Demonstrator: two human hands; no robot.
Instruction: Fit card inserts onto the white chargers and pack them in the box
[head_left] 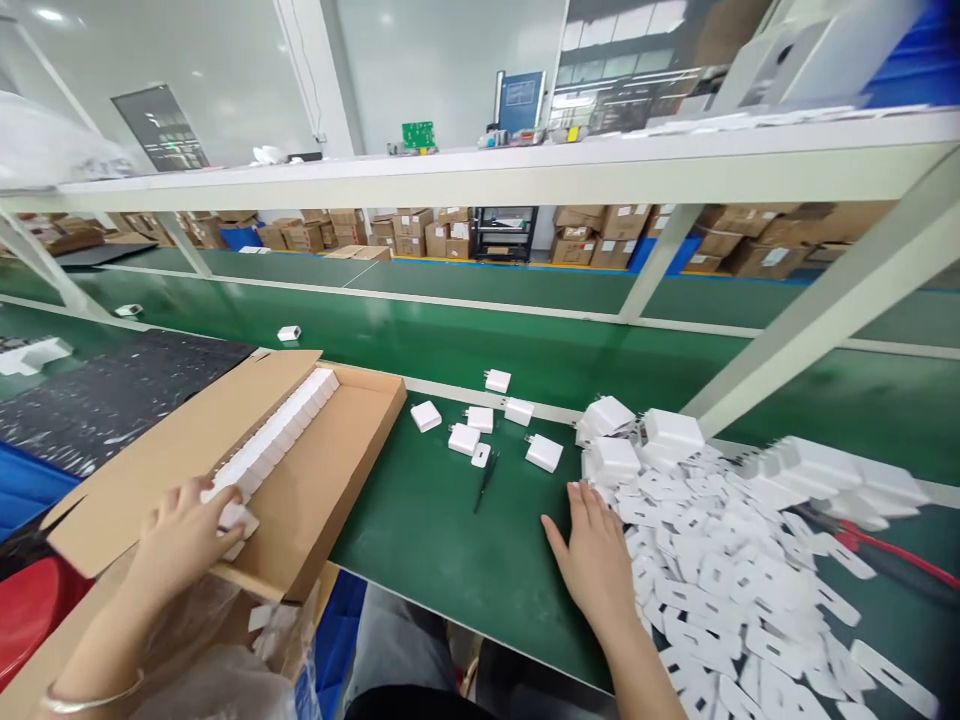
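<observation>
Fingers of the left hand [184, 522] were bent over the near end of a cardboard box [360, 462], that grip clamped on a white charger [238, 516] at the foot of a row of white blocks [281, 430]. The row ran along the left side of the box, while the right part of its floor lay bare. Palm down, the right hand [594, 560] rested at the left edge of a heap of white plates [720, 565]; its grip was loose and held nothing visible, the thumb apart from the other fingers, whose tips lay just beside a group of white housings [615, 460]. Between the hands, on the green counter [450, 540], lay a scatter of loose chargers [544, 453], some with their prongs showing, and among them a single plate [481, 455] with black tweezers [486, 485] right beside it. More white pieces [832, 475], blurred, stood in a line at the far right, near a tool with red handles [862, 538]. Beyond the counter's rail, two other white units [289, 333] sat well apart on a green surface. Overhead ran a long shelf [480, 182] bearing a green circuit board [418, 135], and stacked cartons [411, 230] stood in the background
</observation>
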